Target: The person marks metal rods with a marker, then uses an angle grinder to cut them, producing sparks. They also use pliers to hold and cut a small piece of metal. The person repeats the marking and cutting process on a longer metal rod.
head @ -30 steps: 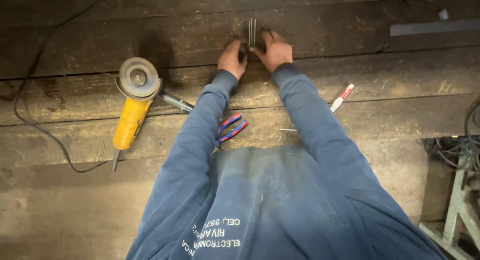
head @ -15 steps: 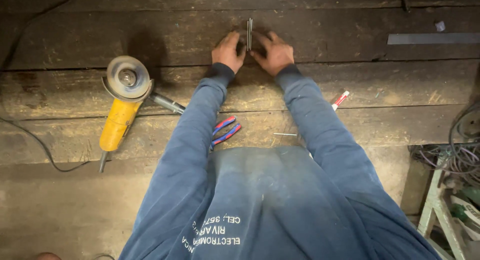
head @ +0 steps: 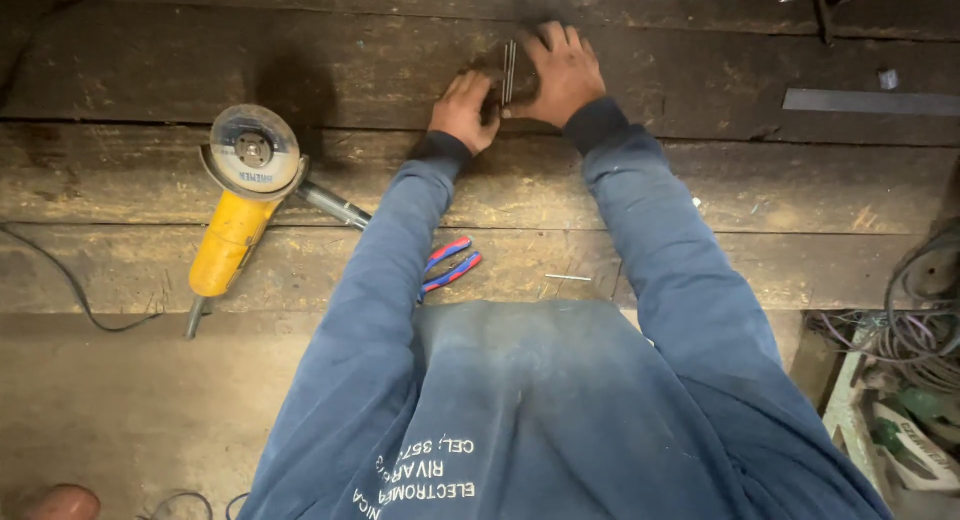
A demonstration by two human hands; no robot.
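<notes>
Both hands met at the far side of a dark, worn plank workbench [head: 700, 190], on either side of a small upright metal piece [head: 509, 72] made of thin parallel bars. The left hand [head: 466, 108] was curled, its fingers bent inward and pressed against the near left side of the piece; whether the fingers fully enclosed any part of it could not be determined. The right hand [head: 563, 70] lay more open, palm down, fingers spread and extended over the right side of the piece, with the thumb toward its base. The piece stood between the two hands, touching both, on the dark plank near the bench's far edge.

To the left, well apart from the hands, a yellow angle grinder [head: 240, 205] lay on the bench with its disc guard uppermost and its black cord [head: 70, 280] trailing off to the left. A pair of pliers with red and blue handles [head: 450, 265] rested just beside the left sleeve. A short thin metal rod [head: 568, 277] lay near the pliers. A flat grey metal strip [head: 870, 102] lay at the far right of the bench. Coiled cables [head: 920, 320] sat at the right edge, below bench level.
</notes>
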